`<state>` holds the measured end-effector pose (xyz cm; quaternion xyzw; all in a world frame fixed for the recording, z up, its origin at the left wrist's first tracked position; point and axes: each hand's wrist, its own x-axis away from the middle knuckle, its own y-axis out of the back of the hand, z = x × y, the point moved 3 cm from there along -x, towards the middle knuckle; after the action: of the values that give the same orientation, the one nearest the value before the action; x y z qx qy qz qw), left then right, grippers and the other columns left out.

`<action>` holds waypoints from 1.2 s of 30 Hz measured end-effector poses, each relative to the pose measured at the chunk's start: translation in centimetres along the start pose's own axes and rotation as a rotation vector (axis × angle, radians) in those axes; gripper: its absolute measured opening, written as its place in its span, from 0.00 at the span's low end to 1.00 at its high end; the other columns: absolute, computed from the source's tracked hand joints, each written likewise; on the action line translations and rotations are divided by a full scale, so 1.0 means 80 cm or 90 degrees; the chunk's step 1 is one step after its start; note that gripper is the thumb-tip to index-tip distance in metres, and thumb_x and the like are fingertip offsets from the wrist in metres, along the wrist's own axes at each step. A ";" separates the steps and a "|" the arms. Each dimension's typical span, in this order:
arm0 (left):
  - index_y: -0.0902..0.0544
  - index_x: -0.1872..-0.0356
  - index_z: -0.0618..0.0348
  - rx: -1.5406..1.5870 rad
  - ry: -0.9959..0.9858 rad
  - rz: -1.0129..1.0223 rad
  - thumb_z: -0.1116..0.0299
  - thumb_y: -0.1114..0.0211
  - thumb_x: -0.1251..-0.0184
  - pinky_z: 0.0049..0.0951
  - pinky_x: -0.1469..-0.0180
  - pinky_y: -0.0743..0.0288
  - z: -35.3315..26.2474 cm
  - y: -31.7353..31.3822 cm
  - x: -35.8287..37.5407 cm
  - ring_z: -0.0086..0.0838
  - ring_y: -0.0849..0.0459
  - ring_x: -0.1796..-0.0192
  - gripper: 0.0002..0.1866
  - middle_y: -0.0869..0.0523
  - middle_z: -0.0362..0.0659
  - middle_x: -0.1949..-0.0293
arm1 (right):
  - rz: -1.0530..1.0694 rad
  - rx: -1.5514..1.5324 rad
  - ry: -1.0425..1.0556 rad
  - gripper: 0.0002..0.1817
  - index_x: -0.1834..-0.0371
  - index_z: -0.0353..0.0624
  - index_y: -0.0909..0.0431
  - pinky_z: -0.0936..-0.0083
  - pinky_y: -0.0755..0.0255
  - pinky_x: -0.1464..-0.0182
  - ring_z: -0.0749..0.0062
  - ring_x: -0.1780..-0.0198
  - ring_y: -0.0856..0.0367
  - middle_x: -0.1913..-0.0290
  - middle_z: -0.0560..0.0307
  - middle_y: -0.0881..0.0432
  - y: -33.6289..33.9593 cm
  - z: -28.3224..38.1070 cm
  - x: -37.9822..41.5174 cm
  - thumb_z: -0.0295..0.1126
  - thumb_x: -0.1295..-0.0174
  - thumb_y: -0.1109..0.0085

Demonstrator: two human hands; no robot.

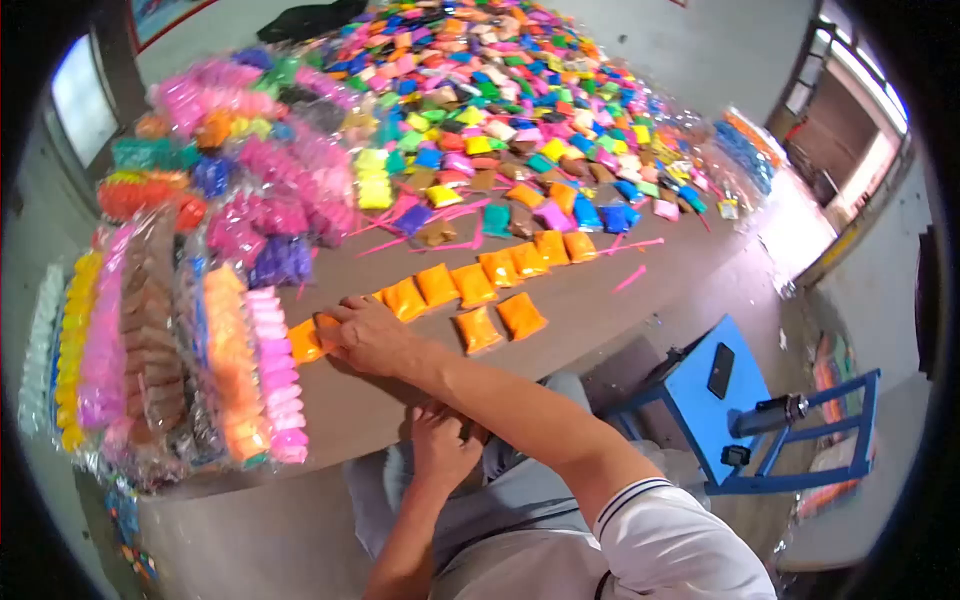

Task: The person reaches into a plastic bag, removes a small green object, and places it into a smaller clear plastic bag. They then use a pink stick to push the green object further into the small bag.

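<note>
Your left hand (444, 447) is curling by the near edge of the table (355, 425), its grip hidden. Beyond, your right arm (520, 400) is slanting leftward, your right hand (372, 338) bending over and touching the row's leftmost orange packet (304, 343); whether it's gripping, I cannot tell.

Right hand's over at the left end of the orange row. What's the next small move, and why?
I'd probably straighten the left-end packet with the right hand: it is right beside that packet, at the end of the orange row. The two loose orange packets, lying nearer the person, could wait.
</note>
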<state>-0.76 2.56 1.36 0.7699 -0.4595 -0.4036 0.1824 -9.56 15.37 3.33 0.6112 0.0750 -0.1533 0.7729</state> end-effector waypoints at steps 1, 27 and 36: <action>0.16 0.72 0.58 0.028 0.001 -0.004 0.65 0.28 0.47 0.42 0.47 0.34 0.003 0.004 -0.001 0.40 0.18 0.54 0.09 0.14 0.45 0.66 | -0.082 -0.066 -0.021 0.21 0.47 0.49 0.19 0.53 0.31 0.41 0.54 0.41 0.26 0.41 0.53 0.23 0.013 -0.005 0.005 0.40 0.43 0.32; 0.26 0.76 0.71 -0.108 0.144 -0.011 0.67 0.47 0.27 0.46 0.61 0.32 0.121 0.034 -0.005 0.47 0.26 0.68 0.18 0.24 0.56 0.73 | -0.723 -0.275 -0.407 0.08 0.66 0.37 0.23 0.64 0.29 0.50 0.54 0.55 0.22 0.59 0.49 0.19 0.079 -0.066 0.317 0.32 0.35 0.41; 0.27 0.76 0.69 -0.193 0.067 -0.041 0.68 0.46 0.26 0.46 0.63 0.35 0.004 -0.024 0.051 0.49 0.28 0.69 0.17 0.25 0.55 0.75 | -0.555 -0.115 -0.569 0.15 0.79 0.41 0.30 0.56 0.33 0.66 0.48 0.68 0.28 0.75 0.46 0.29 0.025 0.051 0.569 0.32 0.38 0.39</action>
<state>1.14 0.08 -1.97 0.7678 -0.3581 -0.4333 0.3074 33.67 5.25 -7.66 0.3334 -0.0005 -0.6880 0.6445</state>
